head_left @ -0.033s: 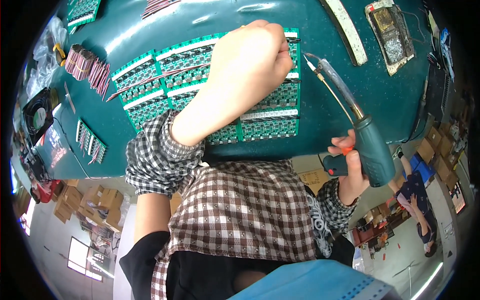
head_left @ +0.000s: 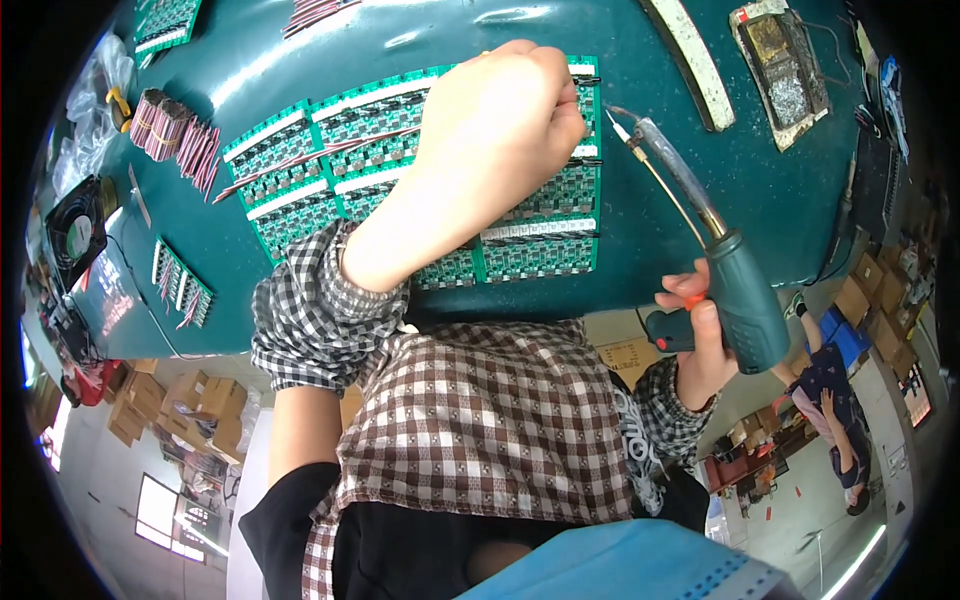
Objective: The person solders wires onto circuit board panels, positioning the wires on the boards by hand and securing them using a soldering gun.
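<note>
Panels of green circuit boards lie side by side on the dark green tabletop. Over their far right part, my left hand is closed in a fist-like pinch. Its fingertips are turned away, so whatever they hold is hidden. Thin red and black wires lie across the boards and run under this hand. My right hand grips a green soldering gun at the table's near edge. The gun's metal tip and thin feed tube point up and left, beside the boards' right edge and apart from them.
Bundled wires and a small board strip lie at left, near a black fan. At far right are a pale curved strip and a solder-stained metal tray. Another person is in the right background.
My hands, the soldering gun and the boards hold their places. Only the person in the right background has shifted slightly.
</note>
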